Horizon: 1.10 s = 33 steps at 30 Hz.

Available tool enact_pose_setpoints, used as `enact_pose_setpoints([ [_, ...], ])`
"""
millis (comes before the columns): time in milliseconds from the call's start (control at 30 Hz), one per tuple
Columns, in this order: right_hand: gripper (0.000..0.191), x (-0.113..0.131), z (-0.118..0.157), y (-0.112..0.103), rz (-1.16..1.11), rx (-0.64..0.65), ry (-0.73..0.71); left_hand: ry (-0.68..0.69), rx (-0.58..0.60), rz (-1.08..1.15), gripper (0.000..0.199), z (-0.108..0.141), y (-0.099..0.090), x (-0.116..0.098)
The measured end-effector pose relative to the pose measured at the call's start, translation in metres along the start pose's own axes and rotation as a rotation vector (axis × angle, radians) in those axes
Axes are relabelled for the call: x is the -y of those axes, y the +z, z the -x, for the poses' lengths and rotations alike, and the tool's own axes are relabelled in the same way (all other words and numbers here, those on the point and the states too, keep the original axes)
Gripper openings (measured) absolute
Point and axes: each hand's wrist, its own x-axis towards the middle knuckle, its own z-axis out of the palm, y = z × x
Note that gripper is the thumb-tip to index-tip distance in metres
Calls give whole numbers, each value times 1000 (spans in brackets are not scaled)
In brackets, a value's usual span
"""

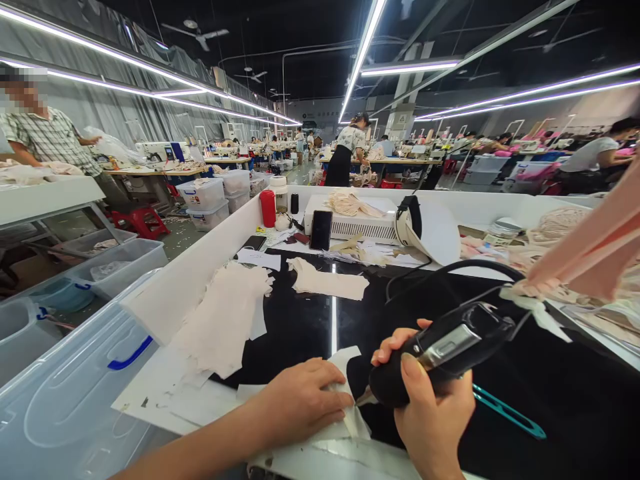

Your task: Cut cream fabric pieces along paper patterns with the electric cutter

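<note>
Right hand wrapped around black handheld tool, lower right of frame. Pale fabric piece, bottom center, sits just left of the tool's tip; left hand lies on it, fingers together, pressing from above.

Carries, on a glossy black surface, a cream fabric pile at the left, a smaller pile near the middle, pale cloth under the left hand and a teal tool at right.
</note>
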Motion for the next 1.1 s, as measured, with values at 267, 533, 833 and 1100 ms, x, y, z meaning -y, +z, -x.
enact_pose_setpoints([
  [267, 40, 0, -2, -2, -5, 17, -6, 48, -2, 6, 22, 3, 1, 6],
  [533, 40, 0, -2, -4, 5, 19, -10, 17, 30, 29, 23, 7, 3, 7],
  [833, 42, 6, -4, 7, -42, -72, -9, 22, 26, 11, 22, 7, 2, 6],
  [1100, 42, -3, -10, 11, -68, -76, 0, 28, 21, 27, 22, 7, 5, 9],
])
